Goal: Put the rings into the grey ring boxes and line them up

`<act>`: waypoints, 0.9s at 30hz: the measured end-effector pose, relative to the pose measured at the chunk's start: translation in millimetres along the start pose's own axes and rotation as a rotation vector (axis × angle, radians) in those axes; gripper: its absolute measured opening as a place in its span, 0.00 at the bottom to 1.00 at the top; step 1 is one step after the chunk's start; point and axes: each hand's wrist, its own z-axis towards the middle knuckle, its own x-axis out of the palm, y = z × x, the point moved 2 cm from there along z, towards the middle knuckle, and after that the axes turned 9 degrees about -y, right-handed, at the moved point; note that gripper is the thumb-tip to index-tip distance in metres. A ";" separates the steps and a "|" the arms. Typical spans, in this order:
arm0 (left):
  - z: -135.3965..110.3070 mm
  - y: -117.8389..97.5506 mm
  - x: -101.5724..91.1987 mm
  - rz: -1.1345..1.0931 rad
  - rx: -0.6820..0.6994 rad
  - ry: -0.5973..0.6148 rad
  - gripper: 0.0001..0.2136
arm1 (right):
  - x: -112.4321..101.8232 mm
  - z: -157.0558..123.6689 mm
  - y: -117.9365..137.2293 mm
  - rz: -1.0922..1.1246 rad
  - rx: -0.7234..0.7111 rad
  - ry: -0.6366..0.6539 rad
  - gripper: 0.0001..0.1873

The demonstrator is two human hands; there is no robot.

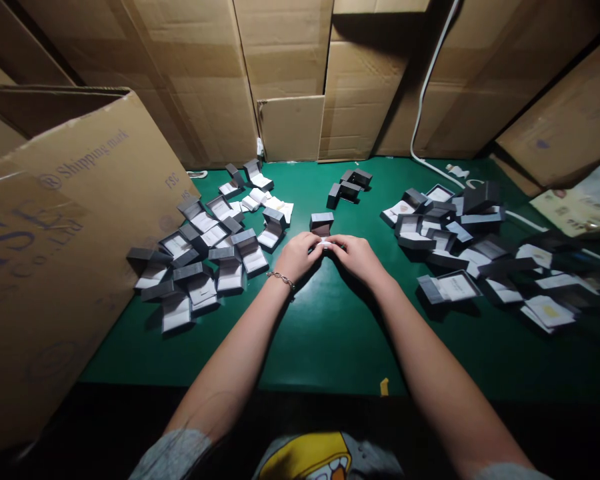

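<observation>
At mid-counter, on smooth green [330, 333], the left hand [297, 257] and right hand [356, 257] pinch a small white piece [324, 244] between their fingertips. A grey box [322, 223] stands open at twelve o'clock; matte hinged boxes [200, 250] lie heaped at nine and three.

Flattened cardboard sheets [285, 60] behind a green tabletop [330, 347], a carton [70, 267] at left, white cable [423, 100] at right

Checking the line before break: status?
Left hand and right hand together, pinching small white piece. Gray box open just ahead. More boxes heaped either side.
</observation>
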 end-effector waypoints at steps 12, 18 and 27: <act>-3.3 -6.6 0.5 0.297 0.074 0.057 0.14 | -0.1 0.0 0.6 -0.004 0.004 -0.020 0.12; -3.7 -7.2 1.4 0.416 0.080 0.063 0.18 | -1.8 0.8 2.2 -0.013 0.016 -0.016 0.11; -9.3 -0.3 2.4 0.278 0.094 0.060 0.11 | -2.6 0.2 5.8 -0.048 0.004 0.012 0.13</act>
